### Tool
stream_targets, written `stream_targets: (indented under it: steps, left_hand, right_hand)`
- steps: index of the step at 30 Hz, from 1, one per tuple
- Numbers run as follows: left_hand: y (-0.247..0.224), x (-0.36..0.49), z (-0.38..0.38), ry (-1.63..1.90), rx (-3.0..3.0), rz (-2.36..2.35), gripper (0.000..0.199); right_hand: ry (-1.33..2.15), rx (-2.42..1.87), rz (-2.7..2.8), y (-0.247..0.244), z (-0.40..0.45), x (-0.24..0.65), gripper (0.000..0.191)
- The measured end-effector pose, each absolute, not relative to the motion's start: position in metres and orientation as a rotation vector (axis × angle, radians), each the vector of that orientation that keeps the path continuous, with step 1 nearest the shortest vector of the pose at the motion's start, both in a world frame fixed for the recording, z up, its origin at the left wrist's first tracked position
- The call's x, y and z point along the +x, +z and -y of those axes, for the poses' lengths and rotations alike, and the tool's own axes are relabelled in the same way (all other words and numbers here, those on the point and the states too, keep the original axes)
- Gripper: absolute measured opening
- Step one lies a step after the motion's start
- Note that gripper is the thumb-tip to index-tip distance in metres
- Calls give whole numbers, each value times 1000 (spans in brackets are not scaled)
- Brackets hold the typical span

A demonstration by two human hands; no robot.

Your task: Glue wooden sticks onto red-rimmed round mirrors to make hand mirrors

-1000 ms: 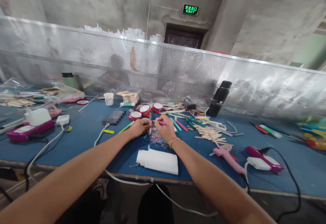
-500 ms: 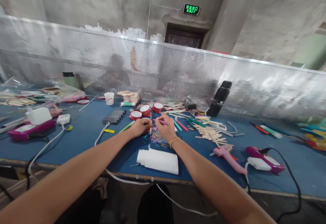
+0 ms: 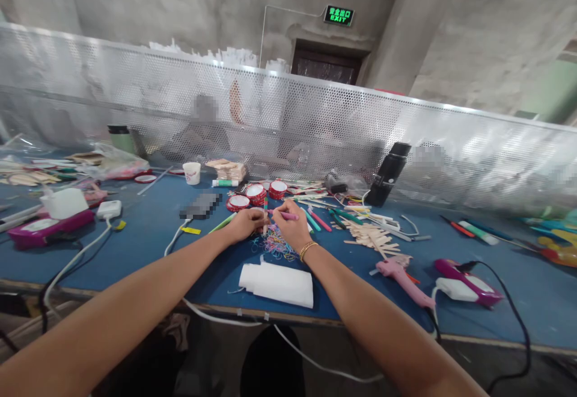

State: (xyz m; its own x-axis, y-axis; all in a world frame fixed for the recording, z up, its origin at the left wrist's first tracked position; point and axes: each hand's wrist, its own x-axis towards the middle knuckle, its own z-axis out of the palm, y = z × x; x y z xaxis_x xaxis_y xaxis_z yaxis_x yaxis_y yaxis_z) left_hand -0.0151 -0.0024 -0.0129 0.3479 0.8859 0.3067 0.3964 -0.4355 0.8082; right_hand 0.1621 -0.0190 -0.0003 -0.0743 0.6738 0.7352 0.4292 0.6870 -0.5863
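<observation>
Striped stick [image 3: 265,206]: narrow, its long axis runs nearly straight up and down in the view, the green end pointing away from the person and the paler end toward the person; whether it stands upright or leans away cannot be told. It sits at the fingertips of the left hand [image 3: 246,226], on the side facing the other hand, with the fingers pinching it near mid-length and both ends projecting past them. Fingers of the right hand [image 3: 293,227] are pressed together around a purple marker [image 3: 288,215], whose long axis lies nearly level, its tip directed left at the stick; contact between tip and stick cannot be confirmed. Loose rubber bands [image 3: 279,243] form a heap just on the near side of both sets of fingers, and a folded white cloth [image 3: 276,284] lies nearer the person beyond that heap. Red-edged tape rolls [image 3: 255,192] are stacked just past the fingertips on the far side. Further coloured markers [image 3: 320,219] lie immediately right of the right-hand fingers, with plain wooden sticks [image 3: 374,236] spread farther right. A dark phone-like device [image 3: 201,206] rests left of the left-hand fingers.
</observation>
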Motion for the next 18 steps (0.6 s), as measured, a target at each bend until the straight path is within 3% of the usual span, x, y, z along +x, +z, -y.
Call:
stream_targets:
  steps: [18]
  left_hand:
    - [-11, -15, 4, 1006, 1998, -1156, 44]
  right_hand:
    - [194, -914, 1747, 0, 18, 161, 14]
